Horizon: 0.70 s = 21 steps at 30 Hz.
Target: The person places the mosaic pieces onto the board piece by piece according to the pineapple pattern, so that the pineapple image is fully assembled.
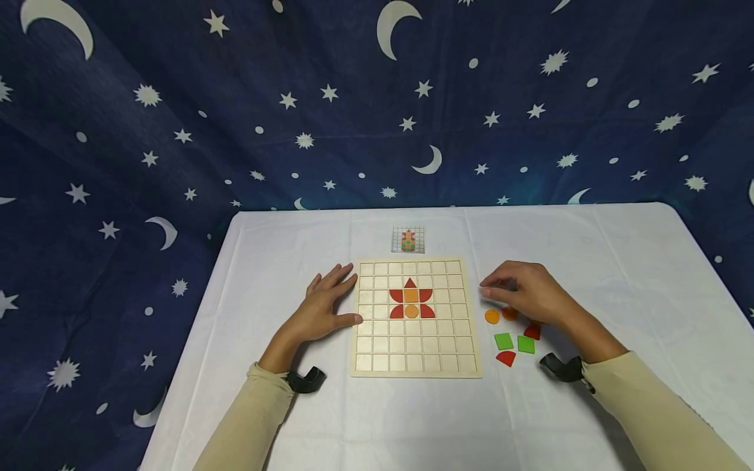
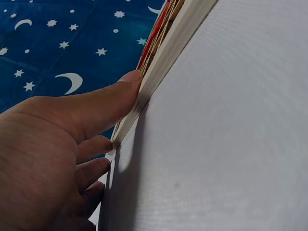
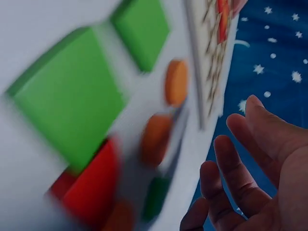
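A wooden grid board [image 1: 377, 360] lies flat on the table. My left hand [image 1: 318, 311] rests at its left side, fingers spread; in the left wrist view the thumb [image 2: 108, 103] touches the board's edge. On the grid, a red triangle [image 1: 410, 284] tops an orange square [image 1: 411, 296] and an orange disc [image 1: 411, 311], flanked by red quarter-circle pieces [image 1: 396, 312]. My right hand [image 1: 533, 291] hovers right of the board, above loose pieces, with fingers loosely bent. Nothing shows between those fingers in the right wrist view.
Loose pieces lie right of the board: orange discs [image 1: 491, 316], green squares [image 1: 503, 341] and red quarter-circles [image 1: 506, 358]. A small pattern card [image 1: 408, 239] lies behind the board. A dark starry cloth [image 1: 330, 65] hangs behind the white-covered table [image 1: 283, 242].
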Each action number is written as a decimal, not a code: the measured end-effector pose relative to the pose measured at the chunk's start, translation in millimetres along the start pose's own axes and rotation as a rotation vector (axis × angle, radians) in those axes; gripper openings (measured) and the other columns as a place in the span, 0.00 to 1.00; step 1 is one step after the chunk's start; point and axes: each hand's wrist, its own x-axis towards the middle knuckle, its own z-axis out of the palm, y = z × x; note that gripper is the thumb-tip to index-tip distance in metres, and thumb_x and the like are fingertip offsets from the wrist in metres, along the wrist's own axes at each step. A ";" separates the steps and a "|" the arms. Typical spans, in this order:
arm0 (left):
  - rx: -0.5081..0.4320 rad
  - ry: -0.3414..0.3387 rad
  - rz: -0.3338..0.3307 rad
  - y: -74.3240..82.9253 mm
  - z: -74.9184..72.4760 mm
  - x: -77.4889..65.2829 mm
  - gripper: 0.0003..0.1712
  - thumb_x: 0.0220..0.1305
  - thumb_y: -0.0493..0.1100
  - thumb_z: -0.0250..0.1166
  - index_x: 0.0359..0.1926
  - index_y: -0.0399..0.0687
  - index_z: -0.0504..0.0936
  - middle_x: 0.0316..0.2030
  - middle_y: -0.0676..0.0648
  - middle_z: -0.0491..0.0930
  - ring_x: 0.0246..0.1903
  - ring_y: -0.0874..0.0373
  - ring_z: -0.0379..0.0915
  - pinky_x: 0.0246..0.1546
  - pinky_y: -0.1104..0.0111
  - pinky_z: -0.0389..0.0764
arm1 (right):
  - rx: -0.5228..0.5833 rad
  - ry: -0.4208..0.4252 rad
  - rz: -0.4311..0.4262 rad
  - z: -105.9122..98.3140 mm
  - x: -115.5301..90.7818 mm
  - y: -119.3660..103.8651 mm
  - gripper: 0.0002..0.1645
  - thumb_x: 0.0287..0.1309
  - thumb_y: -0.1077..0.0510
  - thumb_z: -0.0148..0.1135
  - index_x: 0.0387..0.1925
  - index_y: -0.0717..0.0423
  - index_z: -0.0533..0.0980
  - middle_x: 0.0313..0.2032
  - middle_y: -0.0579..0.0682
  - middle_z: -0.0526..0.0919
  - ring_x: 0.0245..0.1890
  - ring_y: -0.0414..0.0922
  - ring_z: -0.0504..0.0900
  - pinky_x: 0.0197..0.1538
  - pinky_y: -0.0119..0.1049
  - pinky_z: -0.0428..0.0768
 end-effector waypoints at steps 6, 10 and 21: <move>-0.001 0.001 0.004 -0.9 0.3 0.7 0.52 0.57 0.56 0.76 0.77 0.44 0.64 0.81 0.46 0.53 0.82 0.46 0.40 0.78 0.43 0.36 | -0.046 0.012 0.041 -7.8 -10.1 21.1 0.13 0.56 0.52 0.77 0.44 0.49 0.89 0.40 0.46 0.88 0.41 0.46 0.80 0.46 0.43 0.78; -0.006 0.003 0.008 1.2 -0.7 -0.1 0.52 0.57 0.56 0.76 0.77 0.44 0.64 0.80 0.46 0.54 0.81 0.45 0.41 0.78 0.41 0.36 | -0.095 0.031 0.036 -14.2 -13.6 34.4 0.13 0.55 0.54 0.78 0.43 0.50 0.89 0.39 0.47 0.88 0.37 0.44 0.78 0.42 0.39 0.77; -0.012 0.000 0.007 3.8 -2.7 -0.9 0.53 0.57 0.56 0.77 0.77 0.43 0.64 0.80 0.45 0.53 0.82 0.45 0.40 0.78 0.41 0.36 | -0.103 -0.059 0.042 -20.5 -14.7 53.6 0.17 0.50 0.57 0.80 0.44 0.53 0.88 0.39 0.47 0.86 0.35 0.43 0.74 0.36 0.32 0.74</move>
